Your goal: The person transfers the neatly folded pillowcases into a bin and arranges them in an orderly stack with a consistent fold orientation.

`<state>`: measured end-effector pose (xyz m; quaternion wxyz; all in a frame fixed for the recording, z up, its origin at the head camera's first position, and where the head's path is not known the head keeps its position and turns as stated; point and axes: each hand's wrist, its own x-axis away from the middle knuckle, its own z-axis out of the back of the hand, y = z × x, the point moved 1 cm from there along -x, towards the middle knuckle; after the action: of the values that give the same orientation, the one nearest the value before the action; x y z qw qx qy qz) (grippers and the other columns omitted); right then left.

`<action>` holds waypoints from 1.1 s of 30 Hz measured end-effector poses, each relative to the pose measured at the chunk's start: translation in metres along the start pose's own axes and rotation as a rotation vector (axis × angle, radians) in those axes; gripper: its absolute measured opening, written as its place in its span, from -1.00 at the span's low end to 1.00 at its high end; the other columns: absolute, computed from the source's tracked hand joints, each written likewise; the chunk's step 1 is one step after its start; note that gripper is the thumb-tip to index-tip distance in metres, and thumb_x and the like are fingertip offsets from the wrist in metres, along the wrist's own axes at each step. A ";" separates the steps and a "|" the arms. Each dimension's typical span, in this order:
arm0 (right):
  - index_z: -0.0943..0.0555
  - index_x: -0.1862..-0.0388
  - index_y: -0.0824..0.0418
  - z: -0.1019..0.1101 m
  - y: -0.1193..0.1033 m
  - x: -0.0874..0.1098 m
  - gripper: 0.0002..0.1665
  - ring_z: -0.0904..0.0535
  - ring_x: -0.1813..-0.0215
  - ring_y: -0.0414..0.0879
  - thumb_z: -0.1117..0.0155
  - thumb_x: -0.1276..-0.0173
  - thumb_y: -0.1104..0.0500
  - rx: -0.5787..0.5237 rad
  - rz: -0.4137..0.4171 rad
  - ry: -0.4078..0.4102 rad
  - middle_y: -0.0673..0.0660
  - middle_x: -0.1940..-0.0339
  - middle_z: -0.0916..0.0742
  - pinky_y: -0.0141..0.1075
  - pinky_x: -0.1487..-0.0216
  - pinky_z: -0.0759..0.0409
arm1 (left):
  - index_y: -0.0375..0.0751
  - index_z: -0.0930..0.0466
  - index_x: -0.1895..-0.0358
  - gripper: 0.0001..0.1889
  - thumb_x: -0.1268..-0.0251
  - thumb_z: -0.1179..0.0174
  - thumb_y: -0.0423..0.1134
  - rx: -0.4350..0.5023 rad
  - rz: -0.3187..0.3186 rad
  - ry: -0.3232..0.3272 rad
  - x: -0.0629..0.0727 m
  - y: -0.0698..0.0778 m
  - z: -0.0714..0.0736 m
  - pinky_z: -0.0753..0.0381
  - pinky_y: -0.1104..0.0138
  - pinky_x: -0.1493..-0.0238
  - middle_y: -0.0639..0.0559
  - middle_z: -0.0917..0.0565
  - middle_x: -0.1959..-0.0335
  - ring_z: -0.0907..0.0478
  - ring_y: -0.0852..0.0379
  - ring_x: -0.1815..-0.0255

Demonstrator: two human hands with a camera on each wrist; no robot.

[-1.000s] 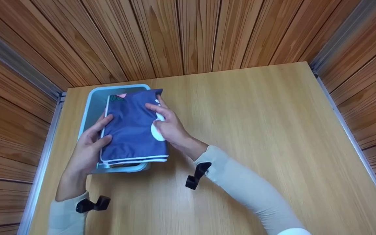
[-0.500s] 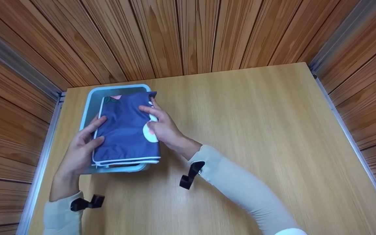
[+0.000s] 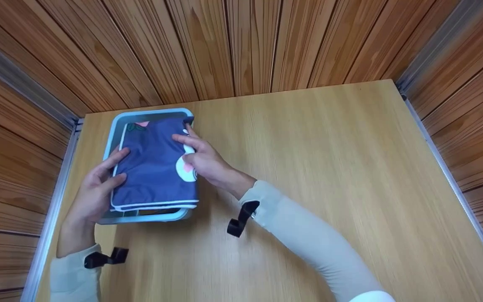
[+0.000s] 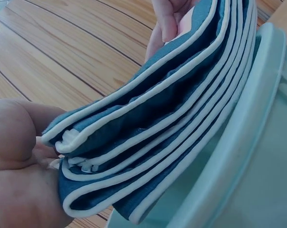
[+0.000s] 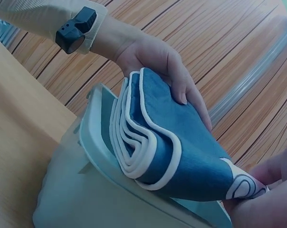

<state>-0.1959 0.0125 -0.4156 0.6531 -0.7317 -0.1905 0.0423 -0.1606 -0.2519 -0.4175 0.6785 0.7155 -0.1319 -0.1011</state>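
Observation:
A folded navy cloth with white piped edges lies between my two hands, at the mouth of a light blue plastic bin. My left hand grips its left edge, thumb and index finger on top and the other fingers hidden beneath. On the opposite edge my right hand holds it over a white and pink print. Several stacked layers of the cloth show in the left wrist view. In the right wrist view the cloth overlaps the bin's rim.
The bin stands at the back left of a wooden table. Wood-panelled walls rise behind and at both sides, with metal rails along the side edges. Black wrist devices are strapped over both sleeves.
Both hands have moved left with the folded cloth, so it now sits more squarely over the bin. The grip looks the same, and the bin has stayed in place.

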 end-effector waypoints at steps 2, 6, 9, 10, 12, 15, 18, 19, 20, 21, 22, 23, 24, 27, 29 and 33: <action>-0.45 -0.49 0.21 -0.001 0.000 -0.002 -0.32 0.27 -0.69 -0.09 0.03 -0.42 0.53 0.012 0.006 -0.011 -0.06 -0.72 -0.01 -0.17 -0.63 0.18 | -0.26 -0.23 -0.56 -0.45 -0.56 0.08 -0.50 0.004 0.007 -0.002 0.001 0.001 0.002 -0.65 0.42 0.03 -0.11 0.23 -0.70 0.10 -0.12 -0.58; -0.44 -0.49 0.22 -0.002 0.000 -0.005 -0.34 0.26 -0.69 -0.09 0.04 -0.45 0.53 0.030 0.004 -0.026 -0.05 -0.72 -0.01 -0.19 -0.63 0.15 | -0.17 -0.29 -0.55 -0.46 -0.58 0.07 -0.47 -0.005 0.025 0.004 0.002 0.002 0.008 -0.69 0.40 0.18 -0.11 0.26 -0.70 -0.26 0.02 -0.36; -0.44 -0.49 0.20 -0.004 -0.001 -0.007 -0.34 0.24 -0.69 -0.10 0.06 -0.47 0.52 0.030 -0.013 -0.035 -0.07 -0.72 -0.01 -0.20 -0.63 0.13 | -0.13 -0.33 -0.54 -0.47 -0.59 0.08 -0.47 -0.001 0.029 0.002 0.002 0.003 0.012 -0.70 0.39 0.22 -0.16 0.27 -0.69 -0.47 0.09 -0.18; -0.44 -0.50 0.19 -0.004 -0.001 -0.007 -0.35 0.25 -0.69 -0.11 0.06 -0.48 0.51 0.033 -0.022 -0.036 -0.08 -0.71 -0.01 -0.20 -0.63 0.13 | -0.13 -0.34 -0.53 -0.48 -0.59 0.08 -0.48 0.003 0.030 0.002 0.002 0.003 0.013 -0.70 0.38 0.23 -0.17 0.26 -0.69 -0.52 0.09 -0.13; -0.44 -0.50 0.17 -0.005 -0.002 -0.008 -0.35 0.25 -0.69 -0.12 0.06 -0.49 0.50 0.034 -0.034 -0.038 -0.09 -0.71 -0.01 -0.18 -0.63 0.14 | -0.14 -0.34 -0.53 -0.48 -0.59 0.08 -0.48 0.005 0.028 0.000 0.001 0.004 0.016 -0.71 0.37 0.23 -0.21 0.24 -0.69 -0.58 0.10 -0.06; -0.42 -0.51 0.15 -0.006 -0.004 -0.009 -0.35 0.27 -0.69 -0.13 0.05 -0.50 0.48 0.048 -0.038 -0.042 -0.09 -0.72 0.00 -0.16 -0.64 0.15 | -0.16 -0.32 -0.54 -0.48 -0.59 0.07 -0.46 0.001 0.031 -0.003 -0.001 0.006 0.018 -0.72 0.36 0.21 -0.23 0.20 -0.68 -0.58 0.06 -0.05; -0.42 -0.52 0.15 -0.008 -0.004 -0.010 -0.35 0.27 -0.69 -0.11 0.04 -0.51 0.47 0.050 -0.036 -0.042 -0.08 -0.72 0.00 -0.16 -0.64 0.14 | -0.16 -0.27 -0.56 -0.47 -0.60 0.07 -0.43 0.007 0.038 -0.024 0.000 0.008 0.022 -0.70 0.38 0.10 -0.21 0.26 -0.68 -0.43 0.08 -0.22; -0.41 -0.52 0.16 -0.008 -0.004 -0.011 -0.35 0.26 -0.69 -0.10 0.04 -0.51 0.47 0.049 -0.036 -0.044 -0.07 -0.72 0.00 -0.16 -0.63 0.13 | -0.16 -0.25 -0.57 -0.47 -0.61 0.07 -0.42 0.008 0.040 -0.029 -0.001 0.008 0.023 -0.70 0.37 0.08 -0.20 0.26 -0.68 -0.41 0.07 -0.24; -0.41 -0.52 0.16 -0.008 -0.004 -0.012 -0.35 0.26 -0.69 -0.11 0.04 -0.51 0.48 0.044 -0.036 -0.045 -0.06 -0.72 0.00 -0.18 -0.63 0.12 | -0.17 -0.24 -0.57 -0.47 -0.61 0.07 -0.42 0.012 0.040 -0.035 0.000 0.009 0.024 -0.70 0.37 0.05 -0.19 0.27 -0.69 -0.41 0.08 -0.25; -0.41 -0.52 0.16 -0.009 -0.004 -0.012 -0.36 0.25 -0.69 -0.11 0.04 -0.51 0.48 0.040 -0.038 -0.045 -0.06 -0.72 0.00 -0.19 -0.63 0.11 | -0.17 -0.22 -0.58 -0.46 -0.61 0.07 -0.42 0.024 0.042 -0.040 -0.001 0.009 0.026 -0.70 0.37 0.05 -0.17 0.25 -0.69 -0.44 0.09 -0.24; -0.41 -0.52 0.16 -0.009 -0.004 -0.013 -0.36 0.24 -0.69 -0.12 0.04 -0.51 0.47 0.036 -0.043 -0.046 -0.06 -0.72 -0.01 -0.20 -0.63 0.10 | -0.18 -0.20 -0.58 -0.46 -0.61 0.08 -0.42 0.033 0.042 -0.044 -0.001 0.009 0.027 -0.70 0.36 0.05 -0.17 0.20 -0.68 -0.47 0.11 -0.21; -0.41 -0.52 0.16 -0.010 -0.004 -0.013 -0.36 0.23 -0.69 -0.12 0.04 -0.51 0.47 0.032 -0.046 -0.049 -0.07 -0.72 -0.01 -0.21 -0.63 0.09 | -0.19 -0.19 -0.59 -0.46 -0.62 0.09 -0.43 0.044 0.042 -0.047 -0.001 0.009 0.028 -0.71 0.35 0.06 -0.18 0.13 -0.66 -0.55 0.12 -0.15; -0.41 -0.52 0.16 -0.011 -0.004 -0.013 -0.36 0.22 -0.69 -0.13 0.04 -0.52 0.47 0.028 -0.048 -0.053 -0.07 -0.72 -0.01 -0.22 -0.62 0.08 | -0.20 -0.18 -0.59 -0.46 -0.62 0.10 -0.43 0.054 0.043 -0.045 -0.001 0.009 0.029 -0.72 0.34 0.11 -0.18 0.04 -0.62 -0.63 0.10 -0.05; -0.42 -0.51 0.17 -0.014 -0.005 -0.014 -0.37 0.21 -0.69 -0.14 0.04 -0.51 0.47 0.011 -0.052 -0.063 -0.07 -0.71 -0.01 -0.24 -0.62 0.07 | -0.23 -0.17 -0.59 -0.46 -0.62 0.12 -0.45 0.101 0.040 -0.051 0.000 0.008 0.031 -0.73 0.33 0.19 -0.16 -0.13 -0.48 -0.73 0.07 0.15; -0.42 -0.51 0.19 -0.016 -0.006 -0.015 -0.37 0.21 -0.69 -0.14 0.05 -0.51 0.48 -0.005 -0.050 -0.066 -0.06 -0.72 -0.01 -0.24 -0.62 0.07 | -0.23 -0.18 -0.59 -0.46 -0.62 0.13 -0.46 0.121 0.040 -0.049 0.000 0.008 0.033 -0.73 0.34 0.20 -0.15 -0.18 -0.43 -0.74 0.07 0.18; -0.43 -0.50 0.21 -0.018 -0.008 -0.017 -0.38 0.21 -0.69 -0.13 0.05 -0.51 0.48 -0.018 -0.051 -0.067 -0.04 -0.72 -0.02 -0.23 -0.62 0.09 | -0.20 -0.23 -0.57 -0.47 -0.62 0.11 -0.44 0.132 0.055 -0.040 -0.001 0.007 0.035 -0.73 0.35 0.18 -0.11 -0.11 -0.49 -0.70 0.09 0.10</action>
<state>-0.2077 -0.0098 -0.4088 0.6407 -0.7305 -0.2313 0.0486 -0.1738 -0.2850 -0.4128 0.6295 0.7527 -0.1716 -0.0879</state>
